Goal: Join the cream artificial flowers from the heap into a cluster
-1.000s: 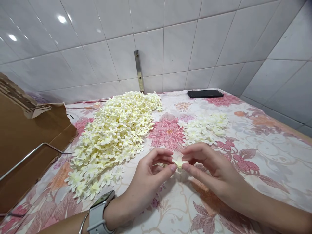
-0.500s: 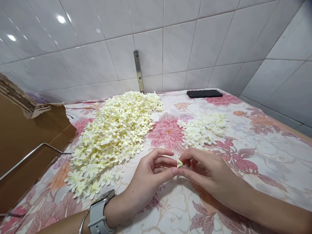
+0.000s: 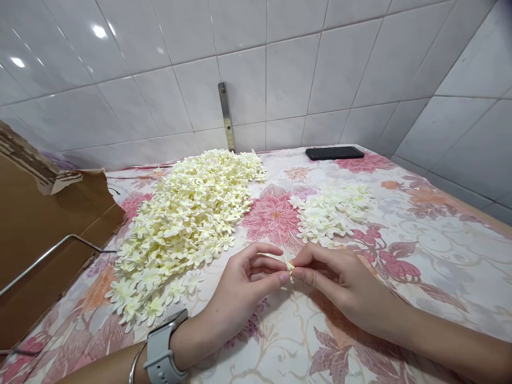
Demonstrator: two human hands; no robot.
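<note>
Cream petals meet at the fingertips of a person's two bare hands over a flower-printed tablecloth (image 3: pixel 276 346). Pinched between thumb and forefinger of the right hand (image 3: pixel 348 290), a small flower (image 3: pixel 288 266) sits between the hands, tilted nearly edge-on. The left hand (image 3: pixel 242 288) curves around its near side, forefinger lifted and thumb tip close against the petals; whether that thumb grips or only steadies cannot be told. A second ago the same bloom showed its petals spread between both hands; it has since been turned, which suggests the handling of this one is unfinished. Both heaps look unchanged.

Beyond the left hand and to its left rises the large heap (image 3: pixel 192 208), its nearest blossoms bordering the wrist's path. Just beyond the right hand lies the smaller heap (image 3: pixel 334 213). Printed cloth runs to the right hand's right, leaving sideways room as far as the table's edge; a cardboard box (image 3: pixel 56 224) bounds the far left, and a tiled wall (image 3: pixel 294 80) closes off the back.
</note>
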